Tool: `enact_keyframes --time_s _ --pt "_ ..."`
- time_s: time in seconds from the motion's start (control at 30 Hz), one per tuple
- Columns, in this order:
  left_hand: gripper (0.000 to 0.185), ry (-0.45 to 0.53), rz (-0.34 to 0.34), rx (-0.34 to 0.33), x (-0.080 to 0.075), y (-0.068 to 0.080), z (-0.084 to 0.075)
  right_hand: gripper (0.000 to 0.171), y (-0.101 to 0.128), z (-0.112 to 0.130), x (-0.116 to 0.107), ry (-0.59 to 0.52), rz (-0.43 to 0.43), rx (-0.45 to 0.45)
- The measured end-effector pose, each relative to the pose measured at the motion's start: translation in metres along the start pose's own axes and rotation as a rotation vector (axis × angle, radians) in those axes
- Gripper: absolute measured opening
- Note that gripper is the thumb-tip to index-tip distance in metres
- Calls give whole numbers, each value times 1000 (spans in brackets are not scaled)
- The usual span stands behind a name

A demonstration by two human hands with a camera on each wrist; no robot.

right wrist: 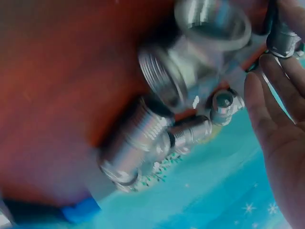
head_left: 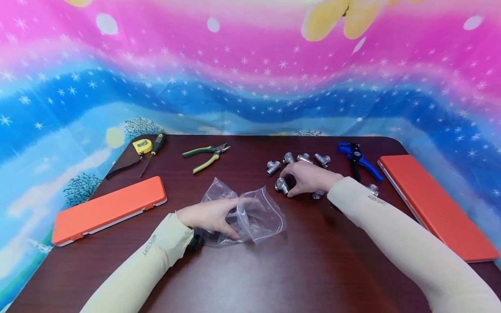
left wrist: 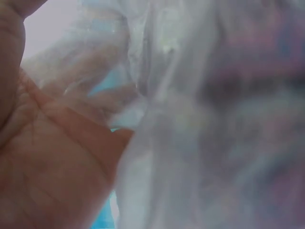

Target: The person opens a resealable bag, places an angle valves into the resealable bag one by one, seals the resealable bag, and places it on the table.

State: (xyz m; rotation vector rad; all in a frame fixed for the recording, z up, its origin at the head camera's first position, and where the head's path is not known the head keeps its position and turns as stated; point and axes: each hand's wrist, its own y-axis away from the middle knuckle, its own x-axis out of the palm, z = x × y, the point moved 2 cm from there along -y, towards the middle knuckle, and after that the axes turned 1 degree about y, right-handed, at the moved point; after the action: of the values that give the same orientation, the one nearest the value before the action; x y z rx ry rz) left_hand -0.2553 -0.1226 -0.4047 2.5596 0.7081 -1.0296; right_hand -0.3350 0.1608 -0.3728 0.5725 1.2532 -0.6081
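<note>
Your left hand [head_left: 209, 216] grips the bag [head_left: 250, 215] mouth to keep it open, while your right hand [head_left: 309, 178], just right of the bag, pinches a fitting [head_left: 281, 185] off the pile.

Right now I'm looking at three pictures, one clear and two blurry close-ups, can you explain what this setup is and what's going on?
No machine here: a person works with bare hands, wearing three cameras. The wide picture comes from the head camera, looking down at a dark brown table. The blurry ones come from cameras on each wrist. The left hand grips a clear plastic zip bag, which fills the left wrist view. The right hand rests on a cluster of silver metal pipe fittings, pinching one; they appear huge in the right wrist view. Also lying there: two flat orange cases, green-handled pliers, a yellow tape measure, a black screwdriver and a blue-handled tool.
</note>
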Motion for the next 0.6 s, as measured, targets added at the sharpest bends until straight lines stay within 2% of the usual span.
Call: enact_keyframes --time_s 0.2,0.27,0.37,0.47,0.6 --pt "93 -4 -18 4 0 0 0 59 40 23 -16 -360 -134 147" --pt "92 17 -18 -3 0 2 1 61 55 40 -24 -414 -220 146" --pt "91 14 -28 -20 -1 4 2 61 75 69 -34 -370 -362 69" --pt "90 -6 -44 -21 -3 4 4 60 83 98 -38 -233 -457 -28" --pt "90 -22 -57 -19 -2 2 5 62 77 124 -31 -41 -476 -115"
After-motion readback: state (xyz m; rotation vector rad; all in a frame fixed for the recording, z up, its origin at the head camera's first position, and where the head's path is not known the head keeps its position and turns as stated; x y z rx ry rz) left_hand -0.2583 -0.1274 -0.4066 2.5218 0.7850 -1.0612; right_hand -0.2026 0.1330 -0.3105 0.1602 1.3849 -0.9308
